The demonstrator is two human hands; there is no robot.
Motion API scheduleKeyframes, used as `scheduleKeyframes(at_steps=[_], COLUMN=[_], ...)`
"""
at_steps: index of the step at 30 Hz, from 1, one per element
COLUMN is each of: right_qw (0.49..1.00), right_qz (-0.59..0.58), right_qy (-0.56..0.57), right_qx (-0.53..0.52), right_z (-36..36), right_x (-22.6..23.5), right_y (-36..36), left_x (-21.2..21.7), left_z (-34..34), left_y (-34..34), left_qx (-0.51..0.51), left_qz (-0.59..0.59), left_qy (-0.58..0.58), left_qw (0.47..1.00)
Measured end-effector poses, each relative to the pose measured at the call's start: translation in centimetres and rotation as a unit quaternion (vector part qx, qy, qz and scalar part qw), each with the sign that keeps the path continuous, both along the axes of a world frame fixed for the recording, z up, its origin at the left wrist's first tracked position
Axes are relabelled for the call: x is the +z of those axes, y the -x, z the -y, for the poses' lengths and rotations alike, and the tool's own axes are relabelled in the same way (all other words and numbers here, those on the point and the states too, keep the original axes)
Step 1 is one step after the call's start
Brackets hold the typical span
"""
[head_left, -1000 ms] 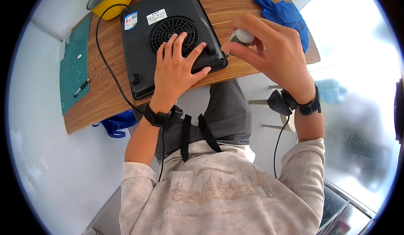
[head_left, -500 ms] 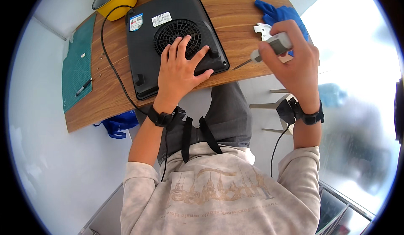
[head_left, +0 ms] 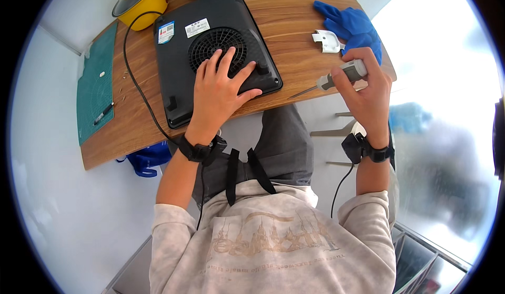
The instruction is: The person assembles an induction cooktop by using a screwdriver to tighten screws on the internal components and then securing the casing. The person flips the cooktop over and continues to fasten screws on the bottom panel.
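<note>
From my remote post I see the table, and on it the hotplate [head_left: 179, 67], upside down; its bottom cover is on, so I judge it partway at most, and can't tell which screws are out. Beyond its far left corner sits the lidded pot [head_left: 150, 14], contents hidden. My left hand [head_left: 214, 93] lies spread on it, grasping nothing; right of it, my right hand [head_left: 368, 86] grips the screwdriver [head_left: 342, 77], tip clear. Tiny bits, perhaps screws, lie left of it.

Mottled beige shirt [head_left: 310, 270] (brown castle-like print [head_left: 261, 236] across front), grey trousers [head_left: 289, 141], black wristbands [head_left: 380, 153] trailing thin cables [head_left: 203, 191].
</note>
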State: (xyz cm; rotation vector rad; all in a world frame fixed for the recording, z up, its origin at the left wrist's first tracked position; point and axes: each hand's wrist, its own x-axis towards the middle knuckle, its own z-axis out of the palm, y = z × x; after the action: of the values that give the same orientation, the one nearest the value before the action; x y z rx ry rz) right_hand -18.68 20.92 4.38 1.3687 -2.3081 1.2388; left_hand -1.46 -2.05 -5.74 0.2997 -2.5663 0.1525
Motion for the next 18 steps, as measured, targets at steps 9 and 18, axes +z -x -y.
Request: scheduleKeyframes(at_steps=[9,18], right_qw=[1.0,0.999], right_qz=[0.025,0.045], right_qy=[0.005,0.006], right_qx=[-0.001,-0.006], right_z=[-1.1,-1.4], right_x=[-1.2,-1.9], right_y=[0.6,0.4], left_x=[-0.3,-0.1], left_z=[0.1,-0.3], left_y=[0.2,0.3], left_qx=[-0.012,-0.011], left_qz=[-0.021,-0.019], left_qy=[-0.002,-0.01], left_qw=[1.0,1.0])
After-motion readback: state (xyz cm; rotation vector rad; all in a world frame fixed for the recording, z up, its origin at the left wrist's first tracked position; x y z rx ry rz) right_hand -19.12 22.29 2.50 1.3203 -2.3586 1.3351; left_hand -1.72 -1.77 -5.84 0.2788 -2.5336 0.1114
